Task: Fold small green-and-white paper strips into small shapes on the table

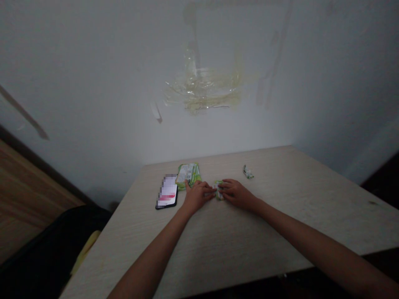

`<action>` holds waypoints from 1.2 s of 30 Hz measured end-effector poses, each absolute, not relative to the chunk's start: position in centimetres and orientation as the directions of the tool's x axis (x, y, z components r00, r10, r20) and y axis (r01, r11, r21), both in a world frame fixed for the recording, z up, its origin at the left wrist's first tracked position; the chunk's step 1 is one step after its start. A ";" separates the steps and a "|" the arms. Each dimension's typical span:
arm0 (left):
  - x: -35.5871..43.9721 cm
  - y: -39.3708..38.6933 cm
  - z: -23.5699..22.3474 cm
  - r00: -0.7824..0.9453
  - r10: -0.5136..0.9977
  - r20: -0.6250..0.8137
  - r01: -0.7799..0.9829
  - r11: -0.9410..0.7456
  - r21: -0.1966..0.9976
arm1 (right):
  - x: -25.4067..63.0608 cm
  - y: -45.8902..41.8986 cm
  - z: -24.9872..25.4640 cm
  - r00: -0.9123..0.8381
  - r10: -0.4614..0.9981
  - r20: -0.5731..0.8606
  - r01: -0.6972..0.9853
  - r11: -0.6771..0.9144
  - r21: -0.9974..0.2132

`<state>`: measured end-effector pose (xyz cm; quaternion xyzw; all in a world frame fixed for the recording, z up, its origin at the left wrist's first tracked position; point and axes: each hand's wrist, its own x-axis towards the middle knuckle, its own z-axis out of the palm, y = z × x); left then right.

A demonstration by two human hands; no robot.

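Wall [109, 83]: pale, marked with brownish streaks, behind everything else.
Surface [174, 245]: light wood-look top, its far edge at the wall.
Clear tape [204, 89]: yellowed, wrinkled strips stuck to the wall above the surface.
Right hand [237, 194]: palm down, fingers laid over the right part of the small packet; whether the thumb clamps it, cannot tell.
Left hand [198, 195]: thumb spread apart from the fingers, fingertips at the left edge of the small packet; thumb overlapping the lower part of the large packet in view, contact unclear.
Large packet [188, 173]: green and white, lying beyond the left hand.
Phone [168, 193]: dark-edged, screen lit, lying just left of the large packet.
Small packet [218, 192]: green and white, on the surface between the hands, partly covered.
Crumpled wrapper [248, 172]: white and green, beyond the right hand.
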<state>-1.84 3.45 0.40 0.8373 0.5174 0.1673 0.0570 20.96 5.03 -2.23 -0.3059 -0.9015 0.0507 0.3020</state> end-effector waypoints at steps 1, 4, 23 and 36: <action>-1.8 3.4 0.4 0.407 0.886 0.222 0.847 -0.457 0.271 | 21.0 4.9 -2.2 -0.633 0.583 0.510 0.524 0.807 -0.272; -1.7 3.4 0.3 0.403 0.885 0.232 0.845 -0.457 0.277 | 20.9 4.6 -2.0 -0.639 0.586 0.499 0.531 0.805 -0.264; -1.8 2.6 0.1 0.398 0.874 0.279 0.850 -0.466 0.245 | 21.2 4.4 -1.7 -0.583 0.612 0.534 0.522 0.786 -0.332; -1.8 3.0 0.5 0.389 0.884 0.258 0.867 -0.446 0.221 | 21.5 4.1 -1.5 -0.660 0.527 0.535 0.381 0.849 -0.365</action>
